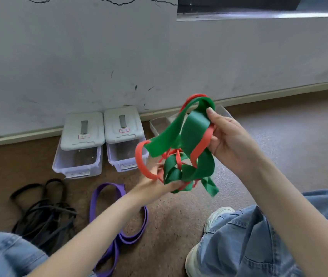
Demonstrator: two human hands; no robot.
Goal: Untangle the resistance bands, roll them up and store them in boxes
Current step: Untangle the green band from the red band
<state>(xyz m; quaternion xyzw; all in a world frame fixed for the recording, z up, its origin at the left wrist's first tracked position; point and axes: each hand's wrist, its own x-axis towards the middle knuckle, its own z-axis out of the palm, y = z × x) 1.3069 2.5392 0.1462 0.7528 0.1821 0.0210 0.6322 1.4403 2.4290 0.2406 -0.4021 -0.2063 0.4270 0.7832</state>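
Currently — right hand pinches green band high | left hand grips red band low | knot between — axis upright

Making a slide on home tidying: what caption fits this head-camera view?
Both hands, left hand and right hand, hold a tangled green band and red band above the floor, storage boxes behind.
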